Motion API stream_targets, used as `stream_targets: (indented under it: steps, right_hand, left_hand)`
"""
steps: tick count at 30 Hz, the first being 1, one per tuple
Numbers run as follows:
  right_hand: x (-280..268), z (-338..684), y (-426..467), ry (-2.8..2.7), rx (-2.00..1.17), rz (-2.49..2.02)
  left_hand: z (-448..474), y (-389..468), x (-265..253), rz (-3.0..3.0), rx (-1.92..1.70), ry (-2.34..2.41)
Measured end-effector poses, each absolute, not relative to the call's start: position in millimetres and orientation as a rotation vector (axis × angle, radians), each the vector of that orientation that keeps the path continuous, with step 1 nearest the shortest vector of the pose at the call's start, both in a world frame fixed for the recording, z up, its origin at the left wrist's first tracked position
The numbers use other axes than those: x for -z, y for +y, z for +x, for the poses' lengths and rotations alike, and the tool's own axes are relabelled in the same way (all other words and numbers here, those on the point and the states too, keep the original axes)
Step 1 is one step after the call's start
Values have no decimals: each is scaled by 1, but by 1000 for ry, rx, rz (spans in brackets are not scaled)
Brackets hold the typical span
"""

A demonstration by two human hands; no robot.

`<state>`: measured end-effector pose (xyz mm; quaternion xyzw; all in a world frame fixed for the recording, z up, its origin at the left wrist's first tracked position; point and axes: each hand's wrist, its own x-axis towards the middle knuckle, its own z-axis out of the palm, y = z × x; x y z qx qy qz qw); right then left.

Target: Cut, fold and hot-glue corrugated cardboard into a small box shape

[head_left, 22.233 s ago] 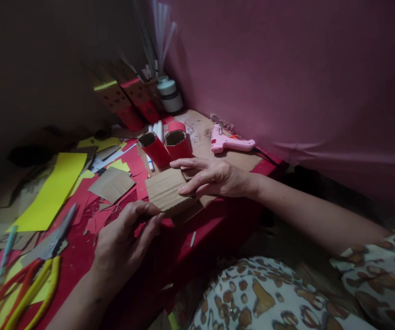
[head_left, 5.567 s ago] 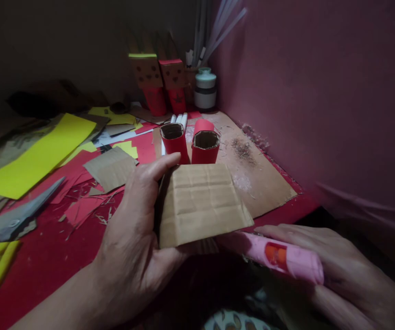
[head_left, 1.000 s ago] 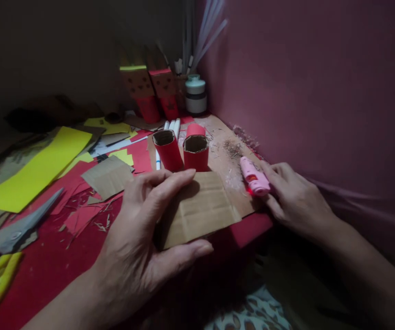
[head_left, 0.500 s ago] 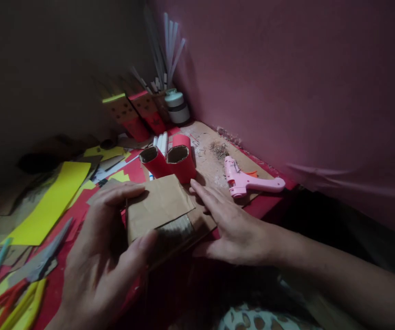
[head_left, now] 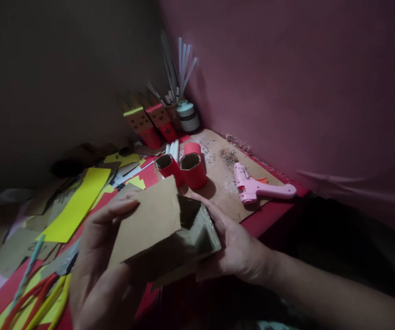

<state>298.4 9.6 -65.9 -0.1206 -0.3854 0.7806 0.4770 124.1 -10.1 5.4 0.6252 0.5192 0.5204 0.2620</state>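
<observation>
Between my two hands is a small brown cardboard box (head_left: 145, 222), tilted, with its right end gaping and corrugated ridges showing inside. My left hand (head_left: 97, 266) grips its left side, fingers on top and thumb at the near face. Against the right end of the box, my right hand (head_left: 240, 247) is closed around the far and lower edges; some of its fingers are hidden behind the cardboard. Just beyond the box stand two red paper-covered tubes (head_left: 196, 178) with open tops. A pink glue gun (head_left: 252, 185) lies to the right of them.
Scissors (head_left: 44, 293) with red and yellow handles lie at the lower left, near a yellow paper strip (head_left: 77, 206) and scattered scraps. At the back stand a jar (head_left: 188, 119), pale sticks (head_left: 183, 59) and two decorated boxes (head_left: 139, 123). A pink wall (head_left: 304, 91) borders the table.
The box has turned and tilted, so its open right end now shows. My right hand, flat beside it before, has closed around that end. The view has shifted slightly left and up.
</observation>
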Motion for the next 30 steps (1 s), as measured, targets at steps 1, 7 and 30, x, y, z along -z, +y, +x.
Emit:
stream_targets:
  steps: [1, 7, 30]
  right_hand:
    - [67, 297, 9, -934, -1878, -264]
    - [70, 297, 8, -965, -1778, -170]
    - [65, 320, 14, -1376, -1652, -454]
  left_hand:
    - [124, -10, -6, 1698, -1400, 1390]
    - [119, -8, -14, 2139, -1151, 1226]
    - [95, -7, -27, 2401, -490, 1184]
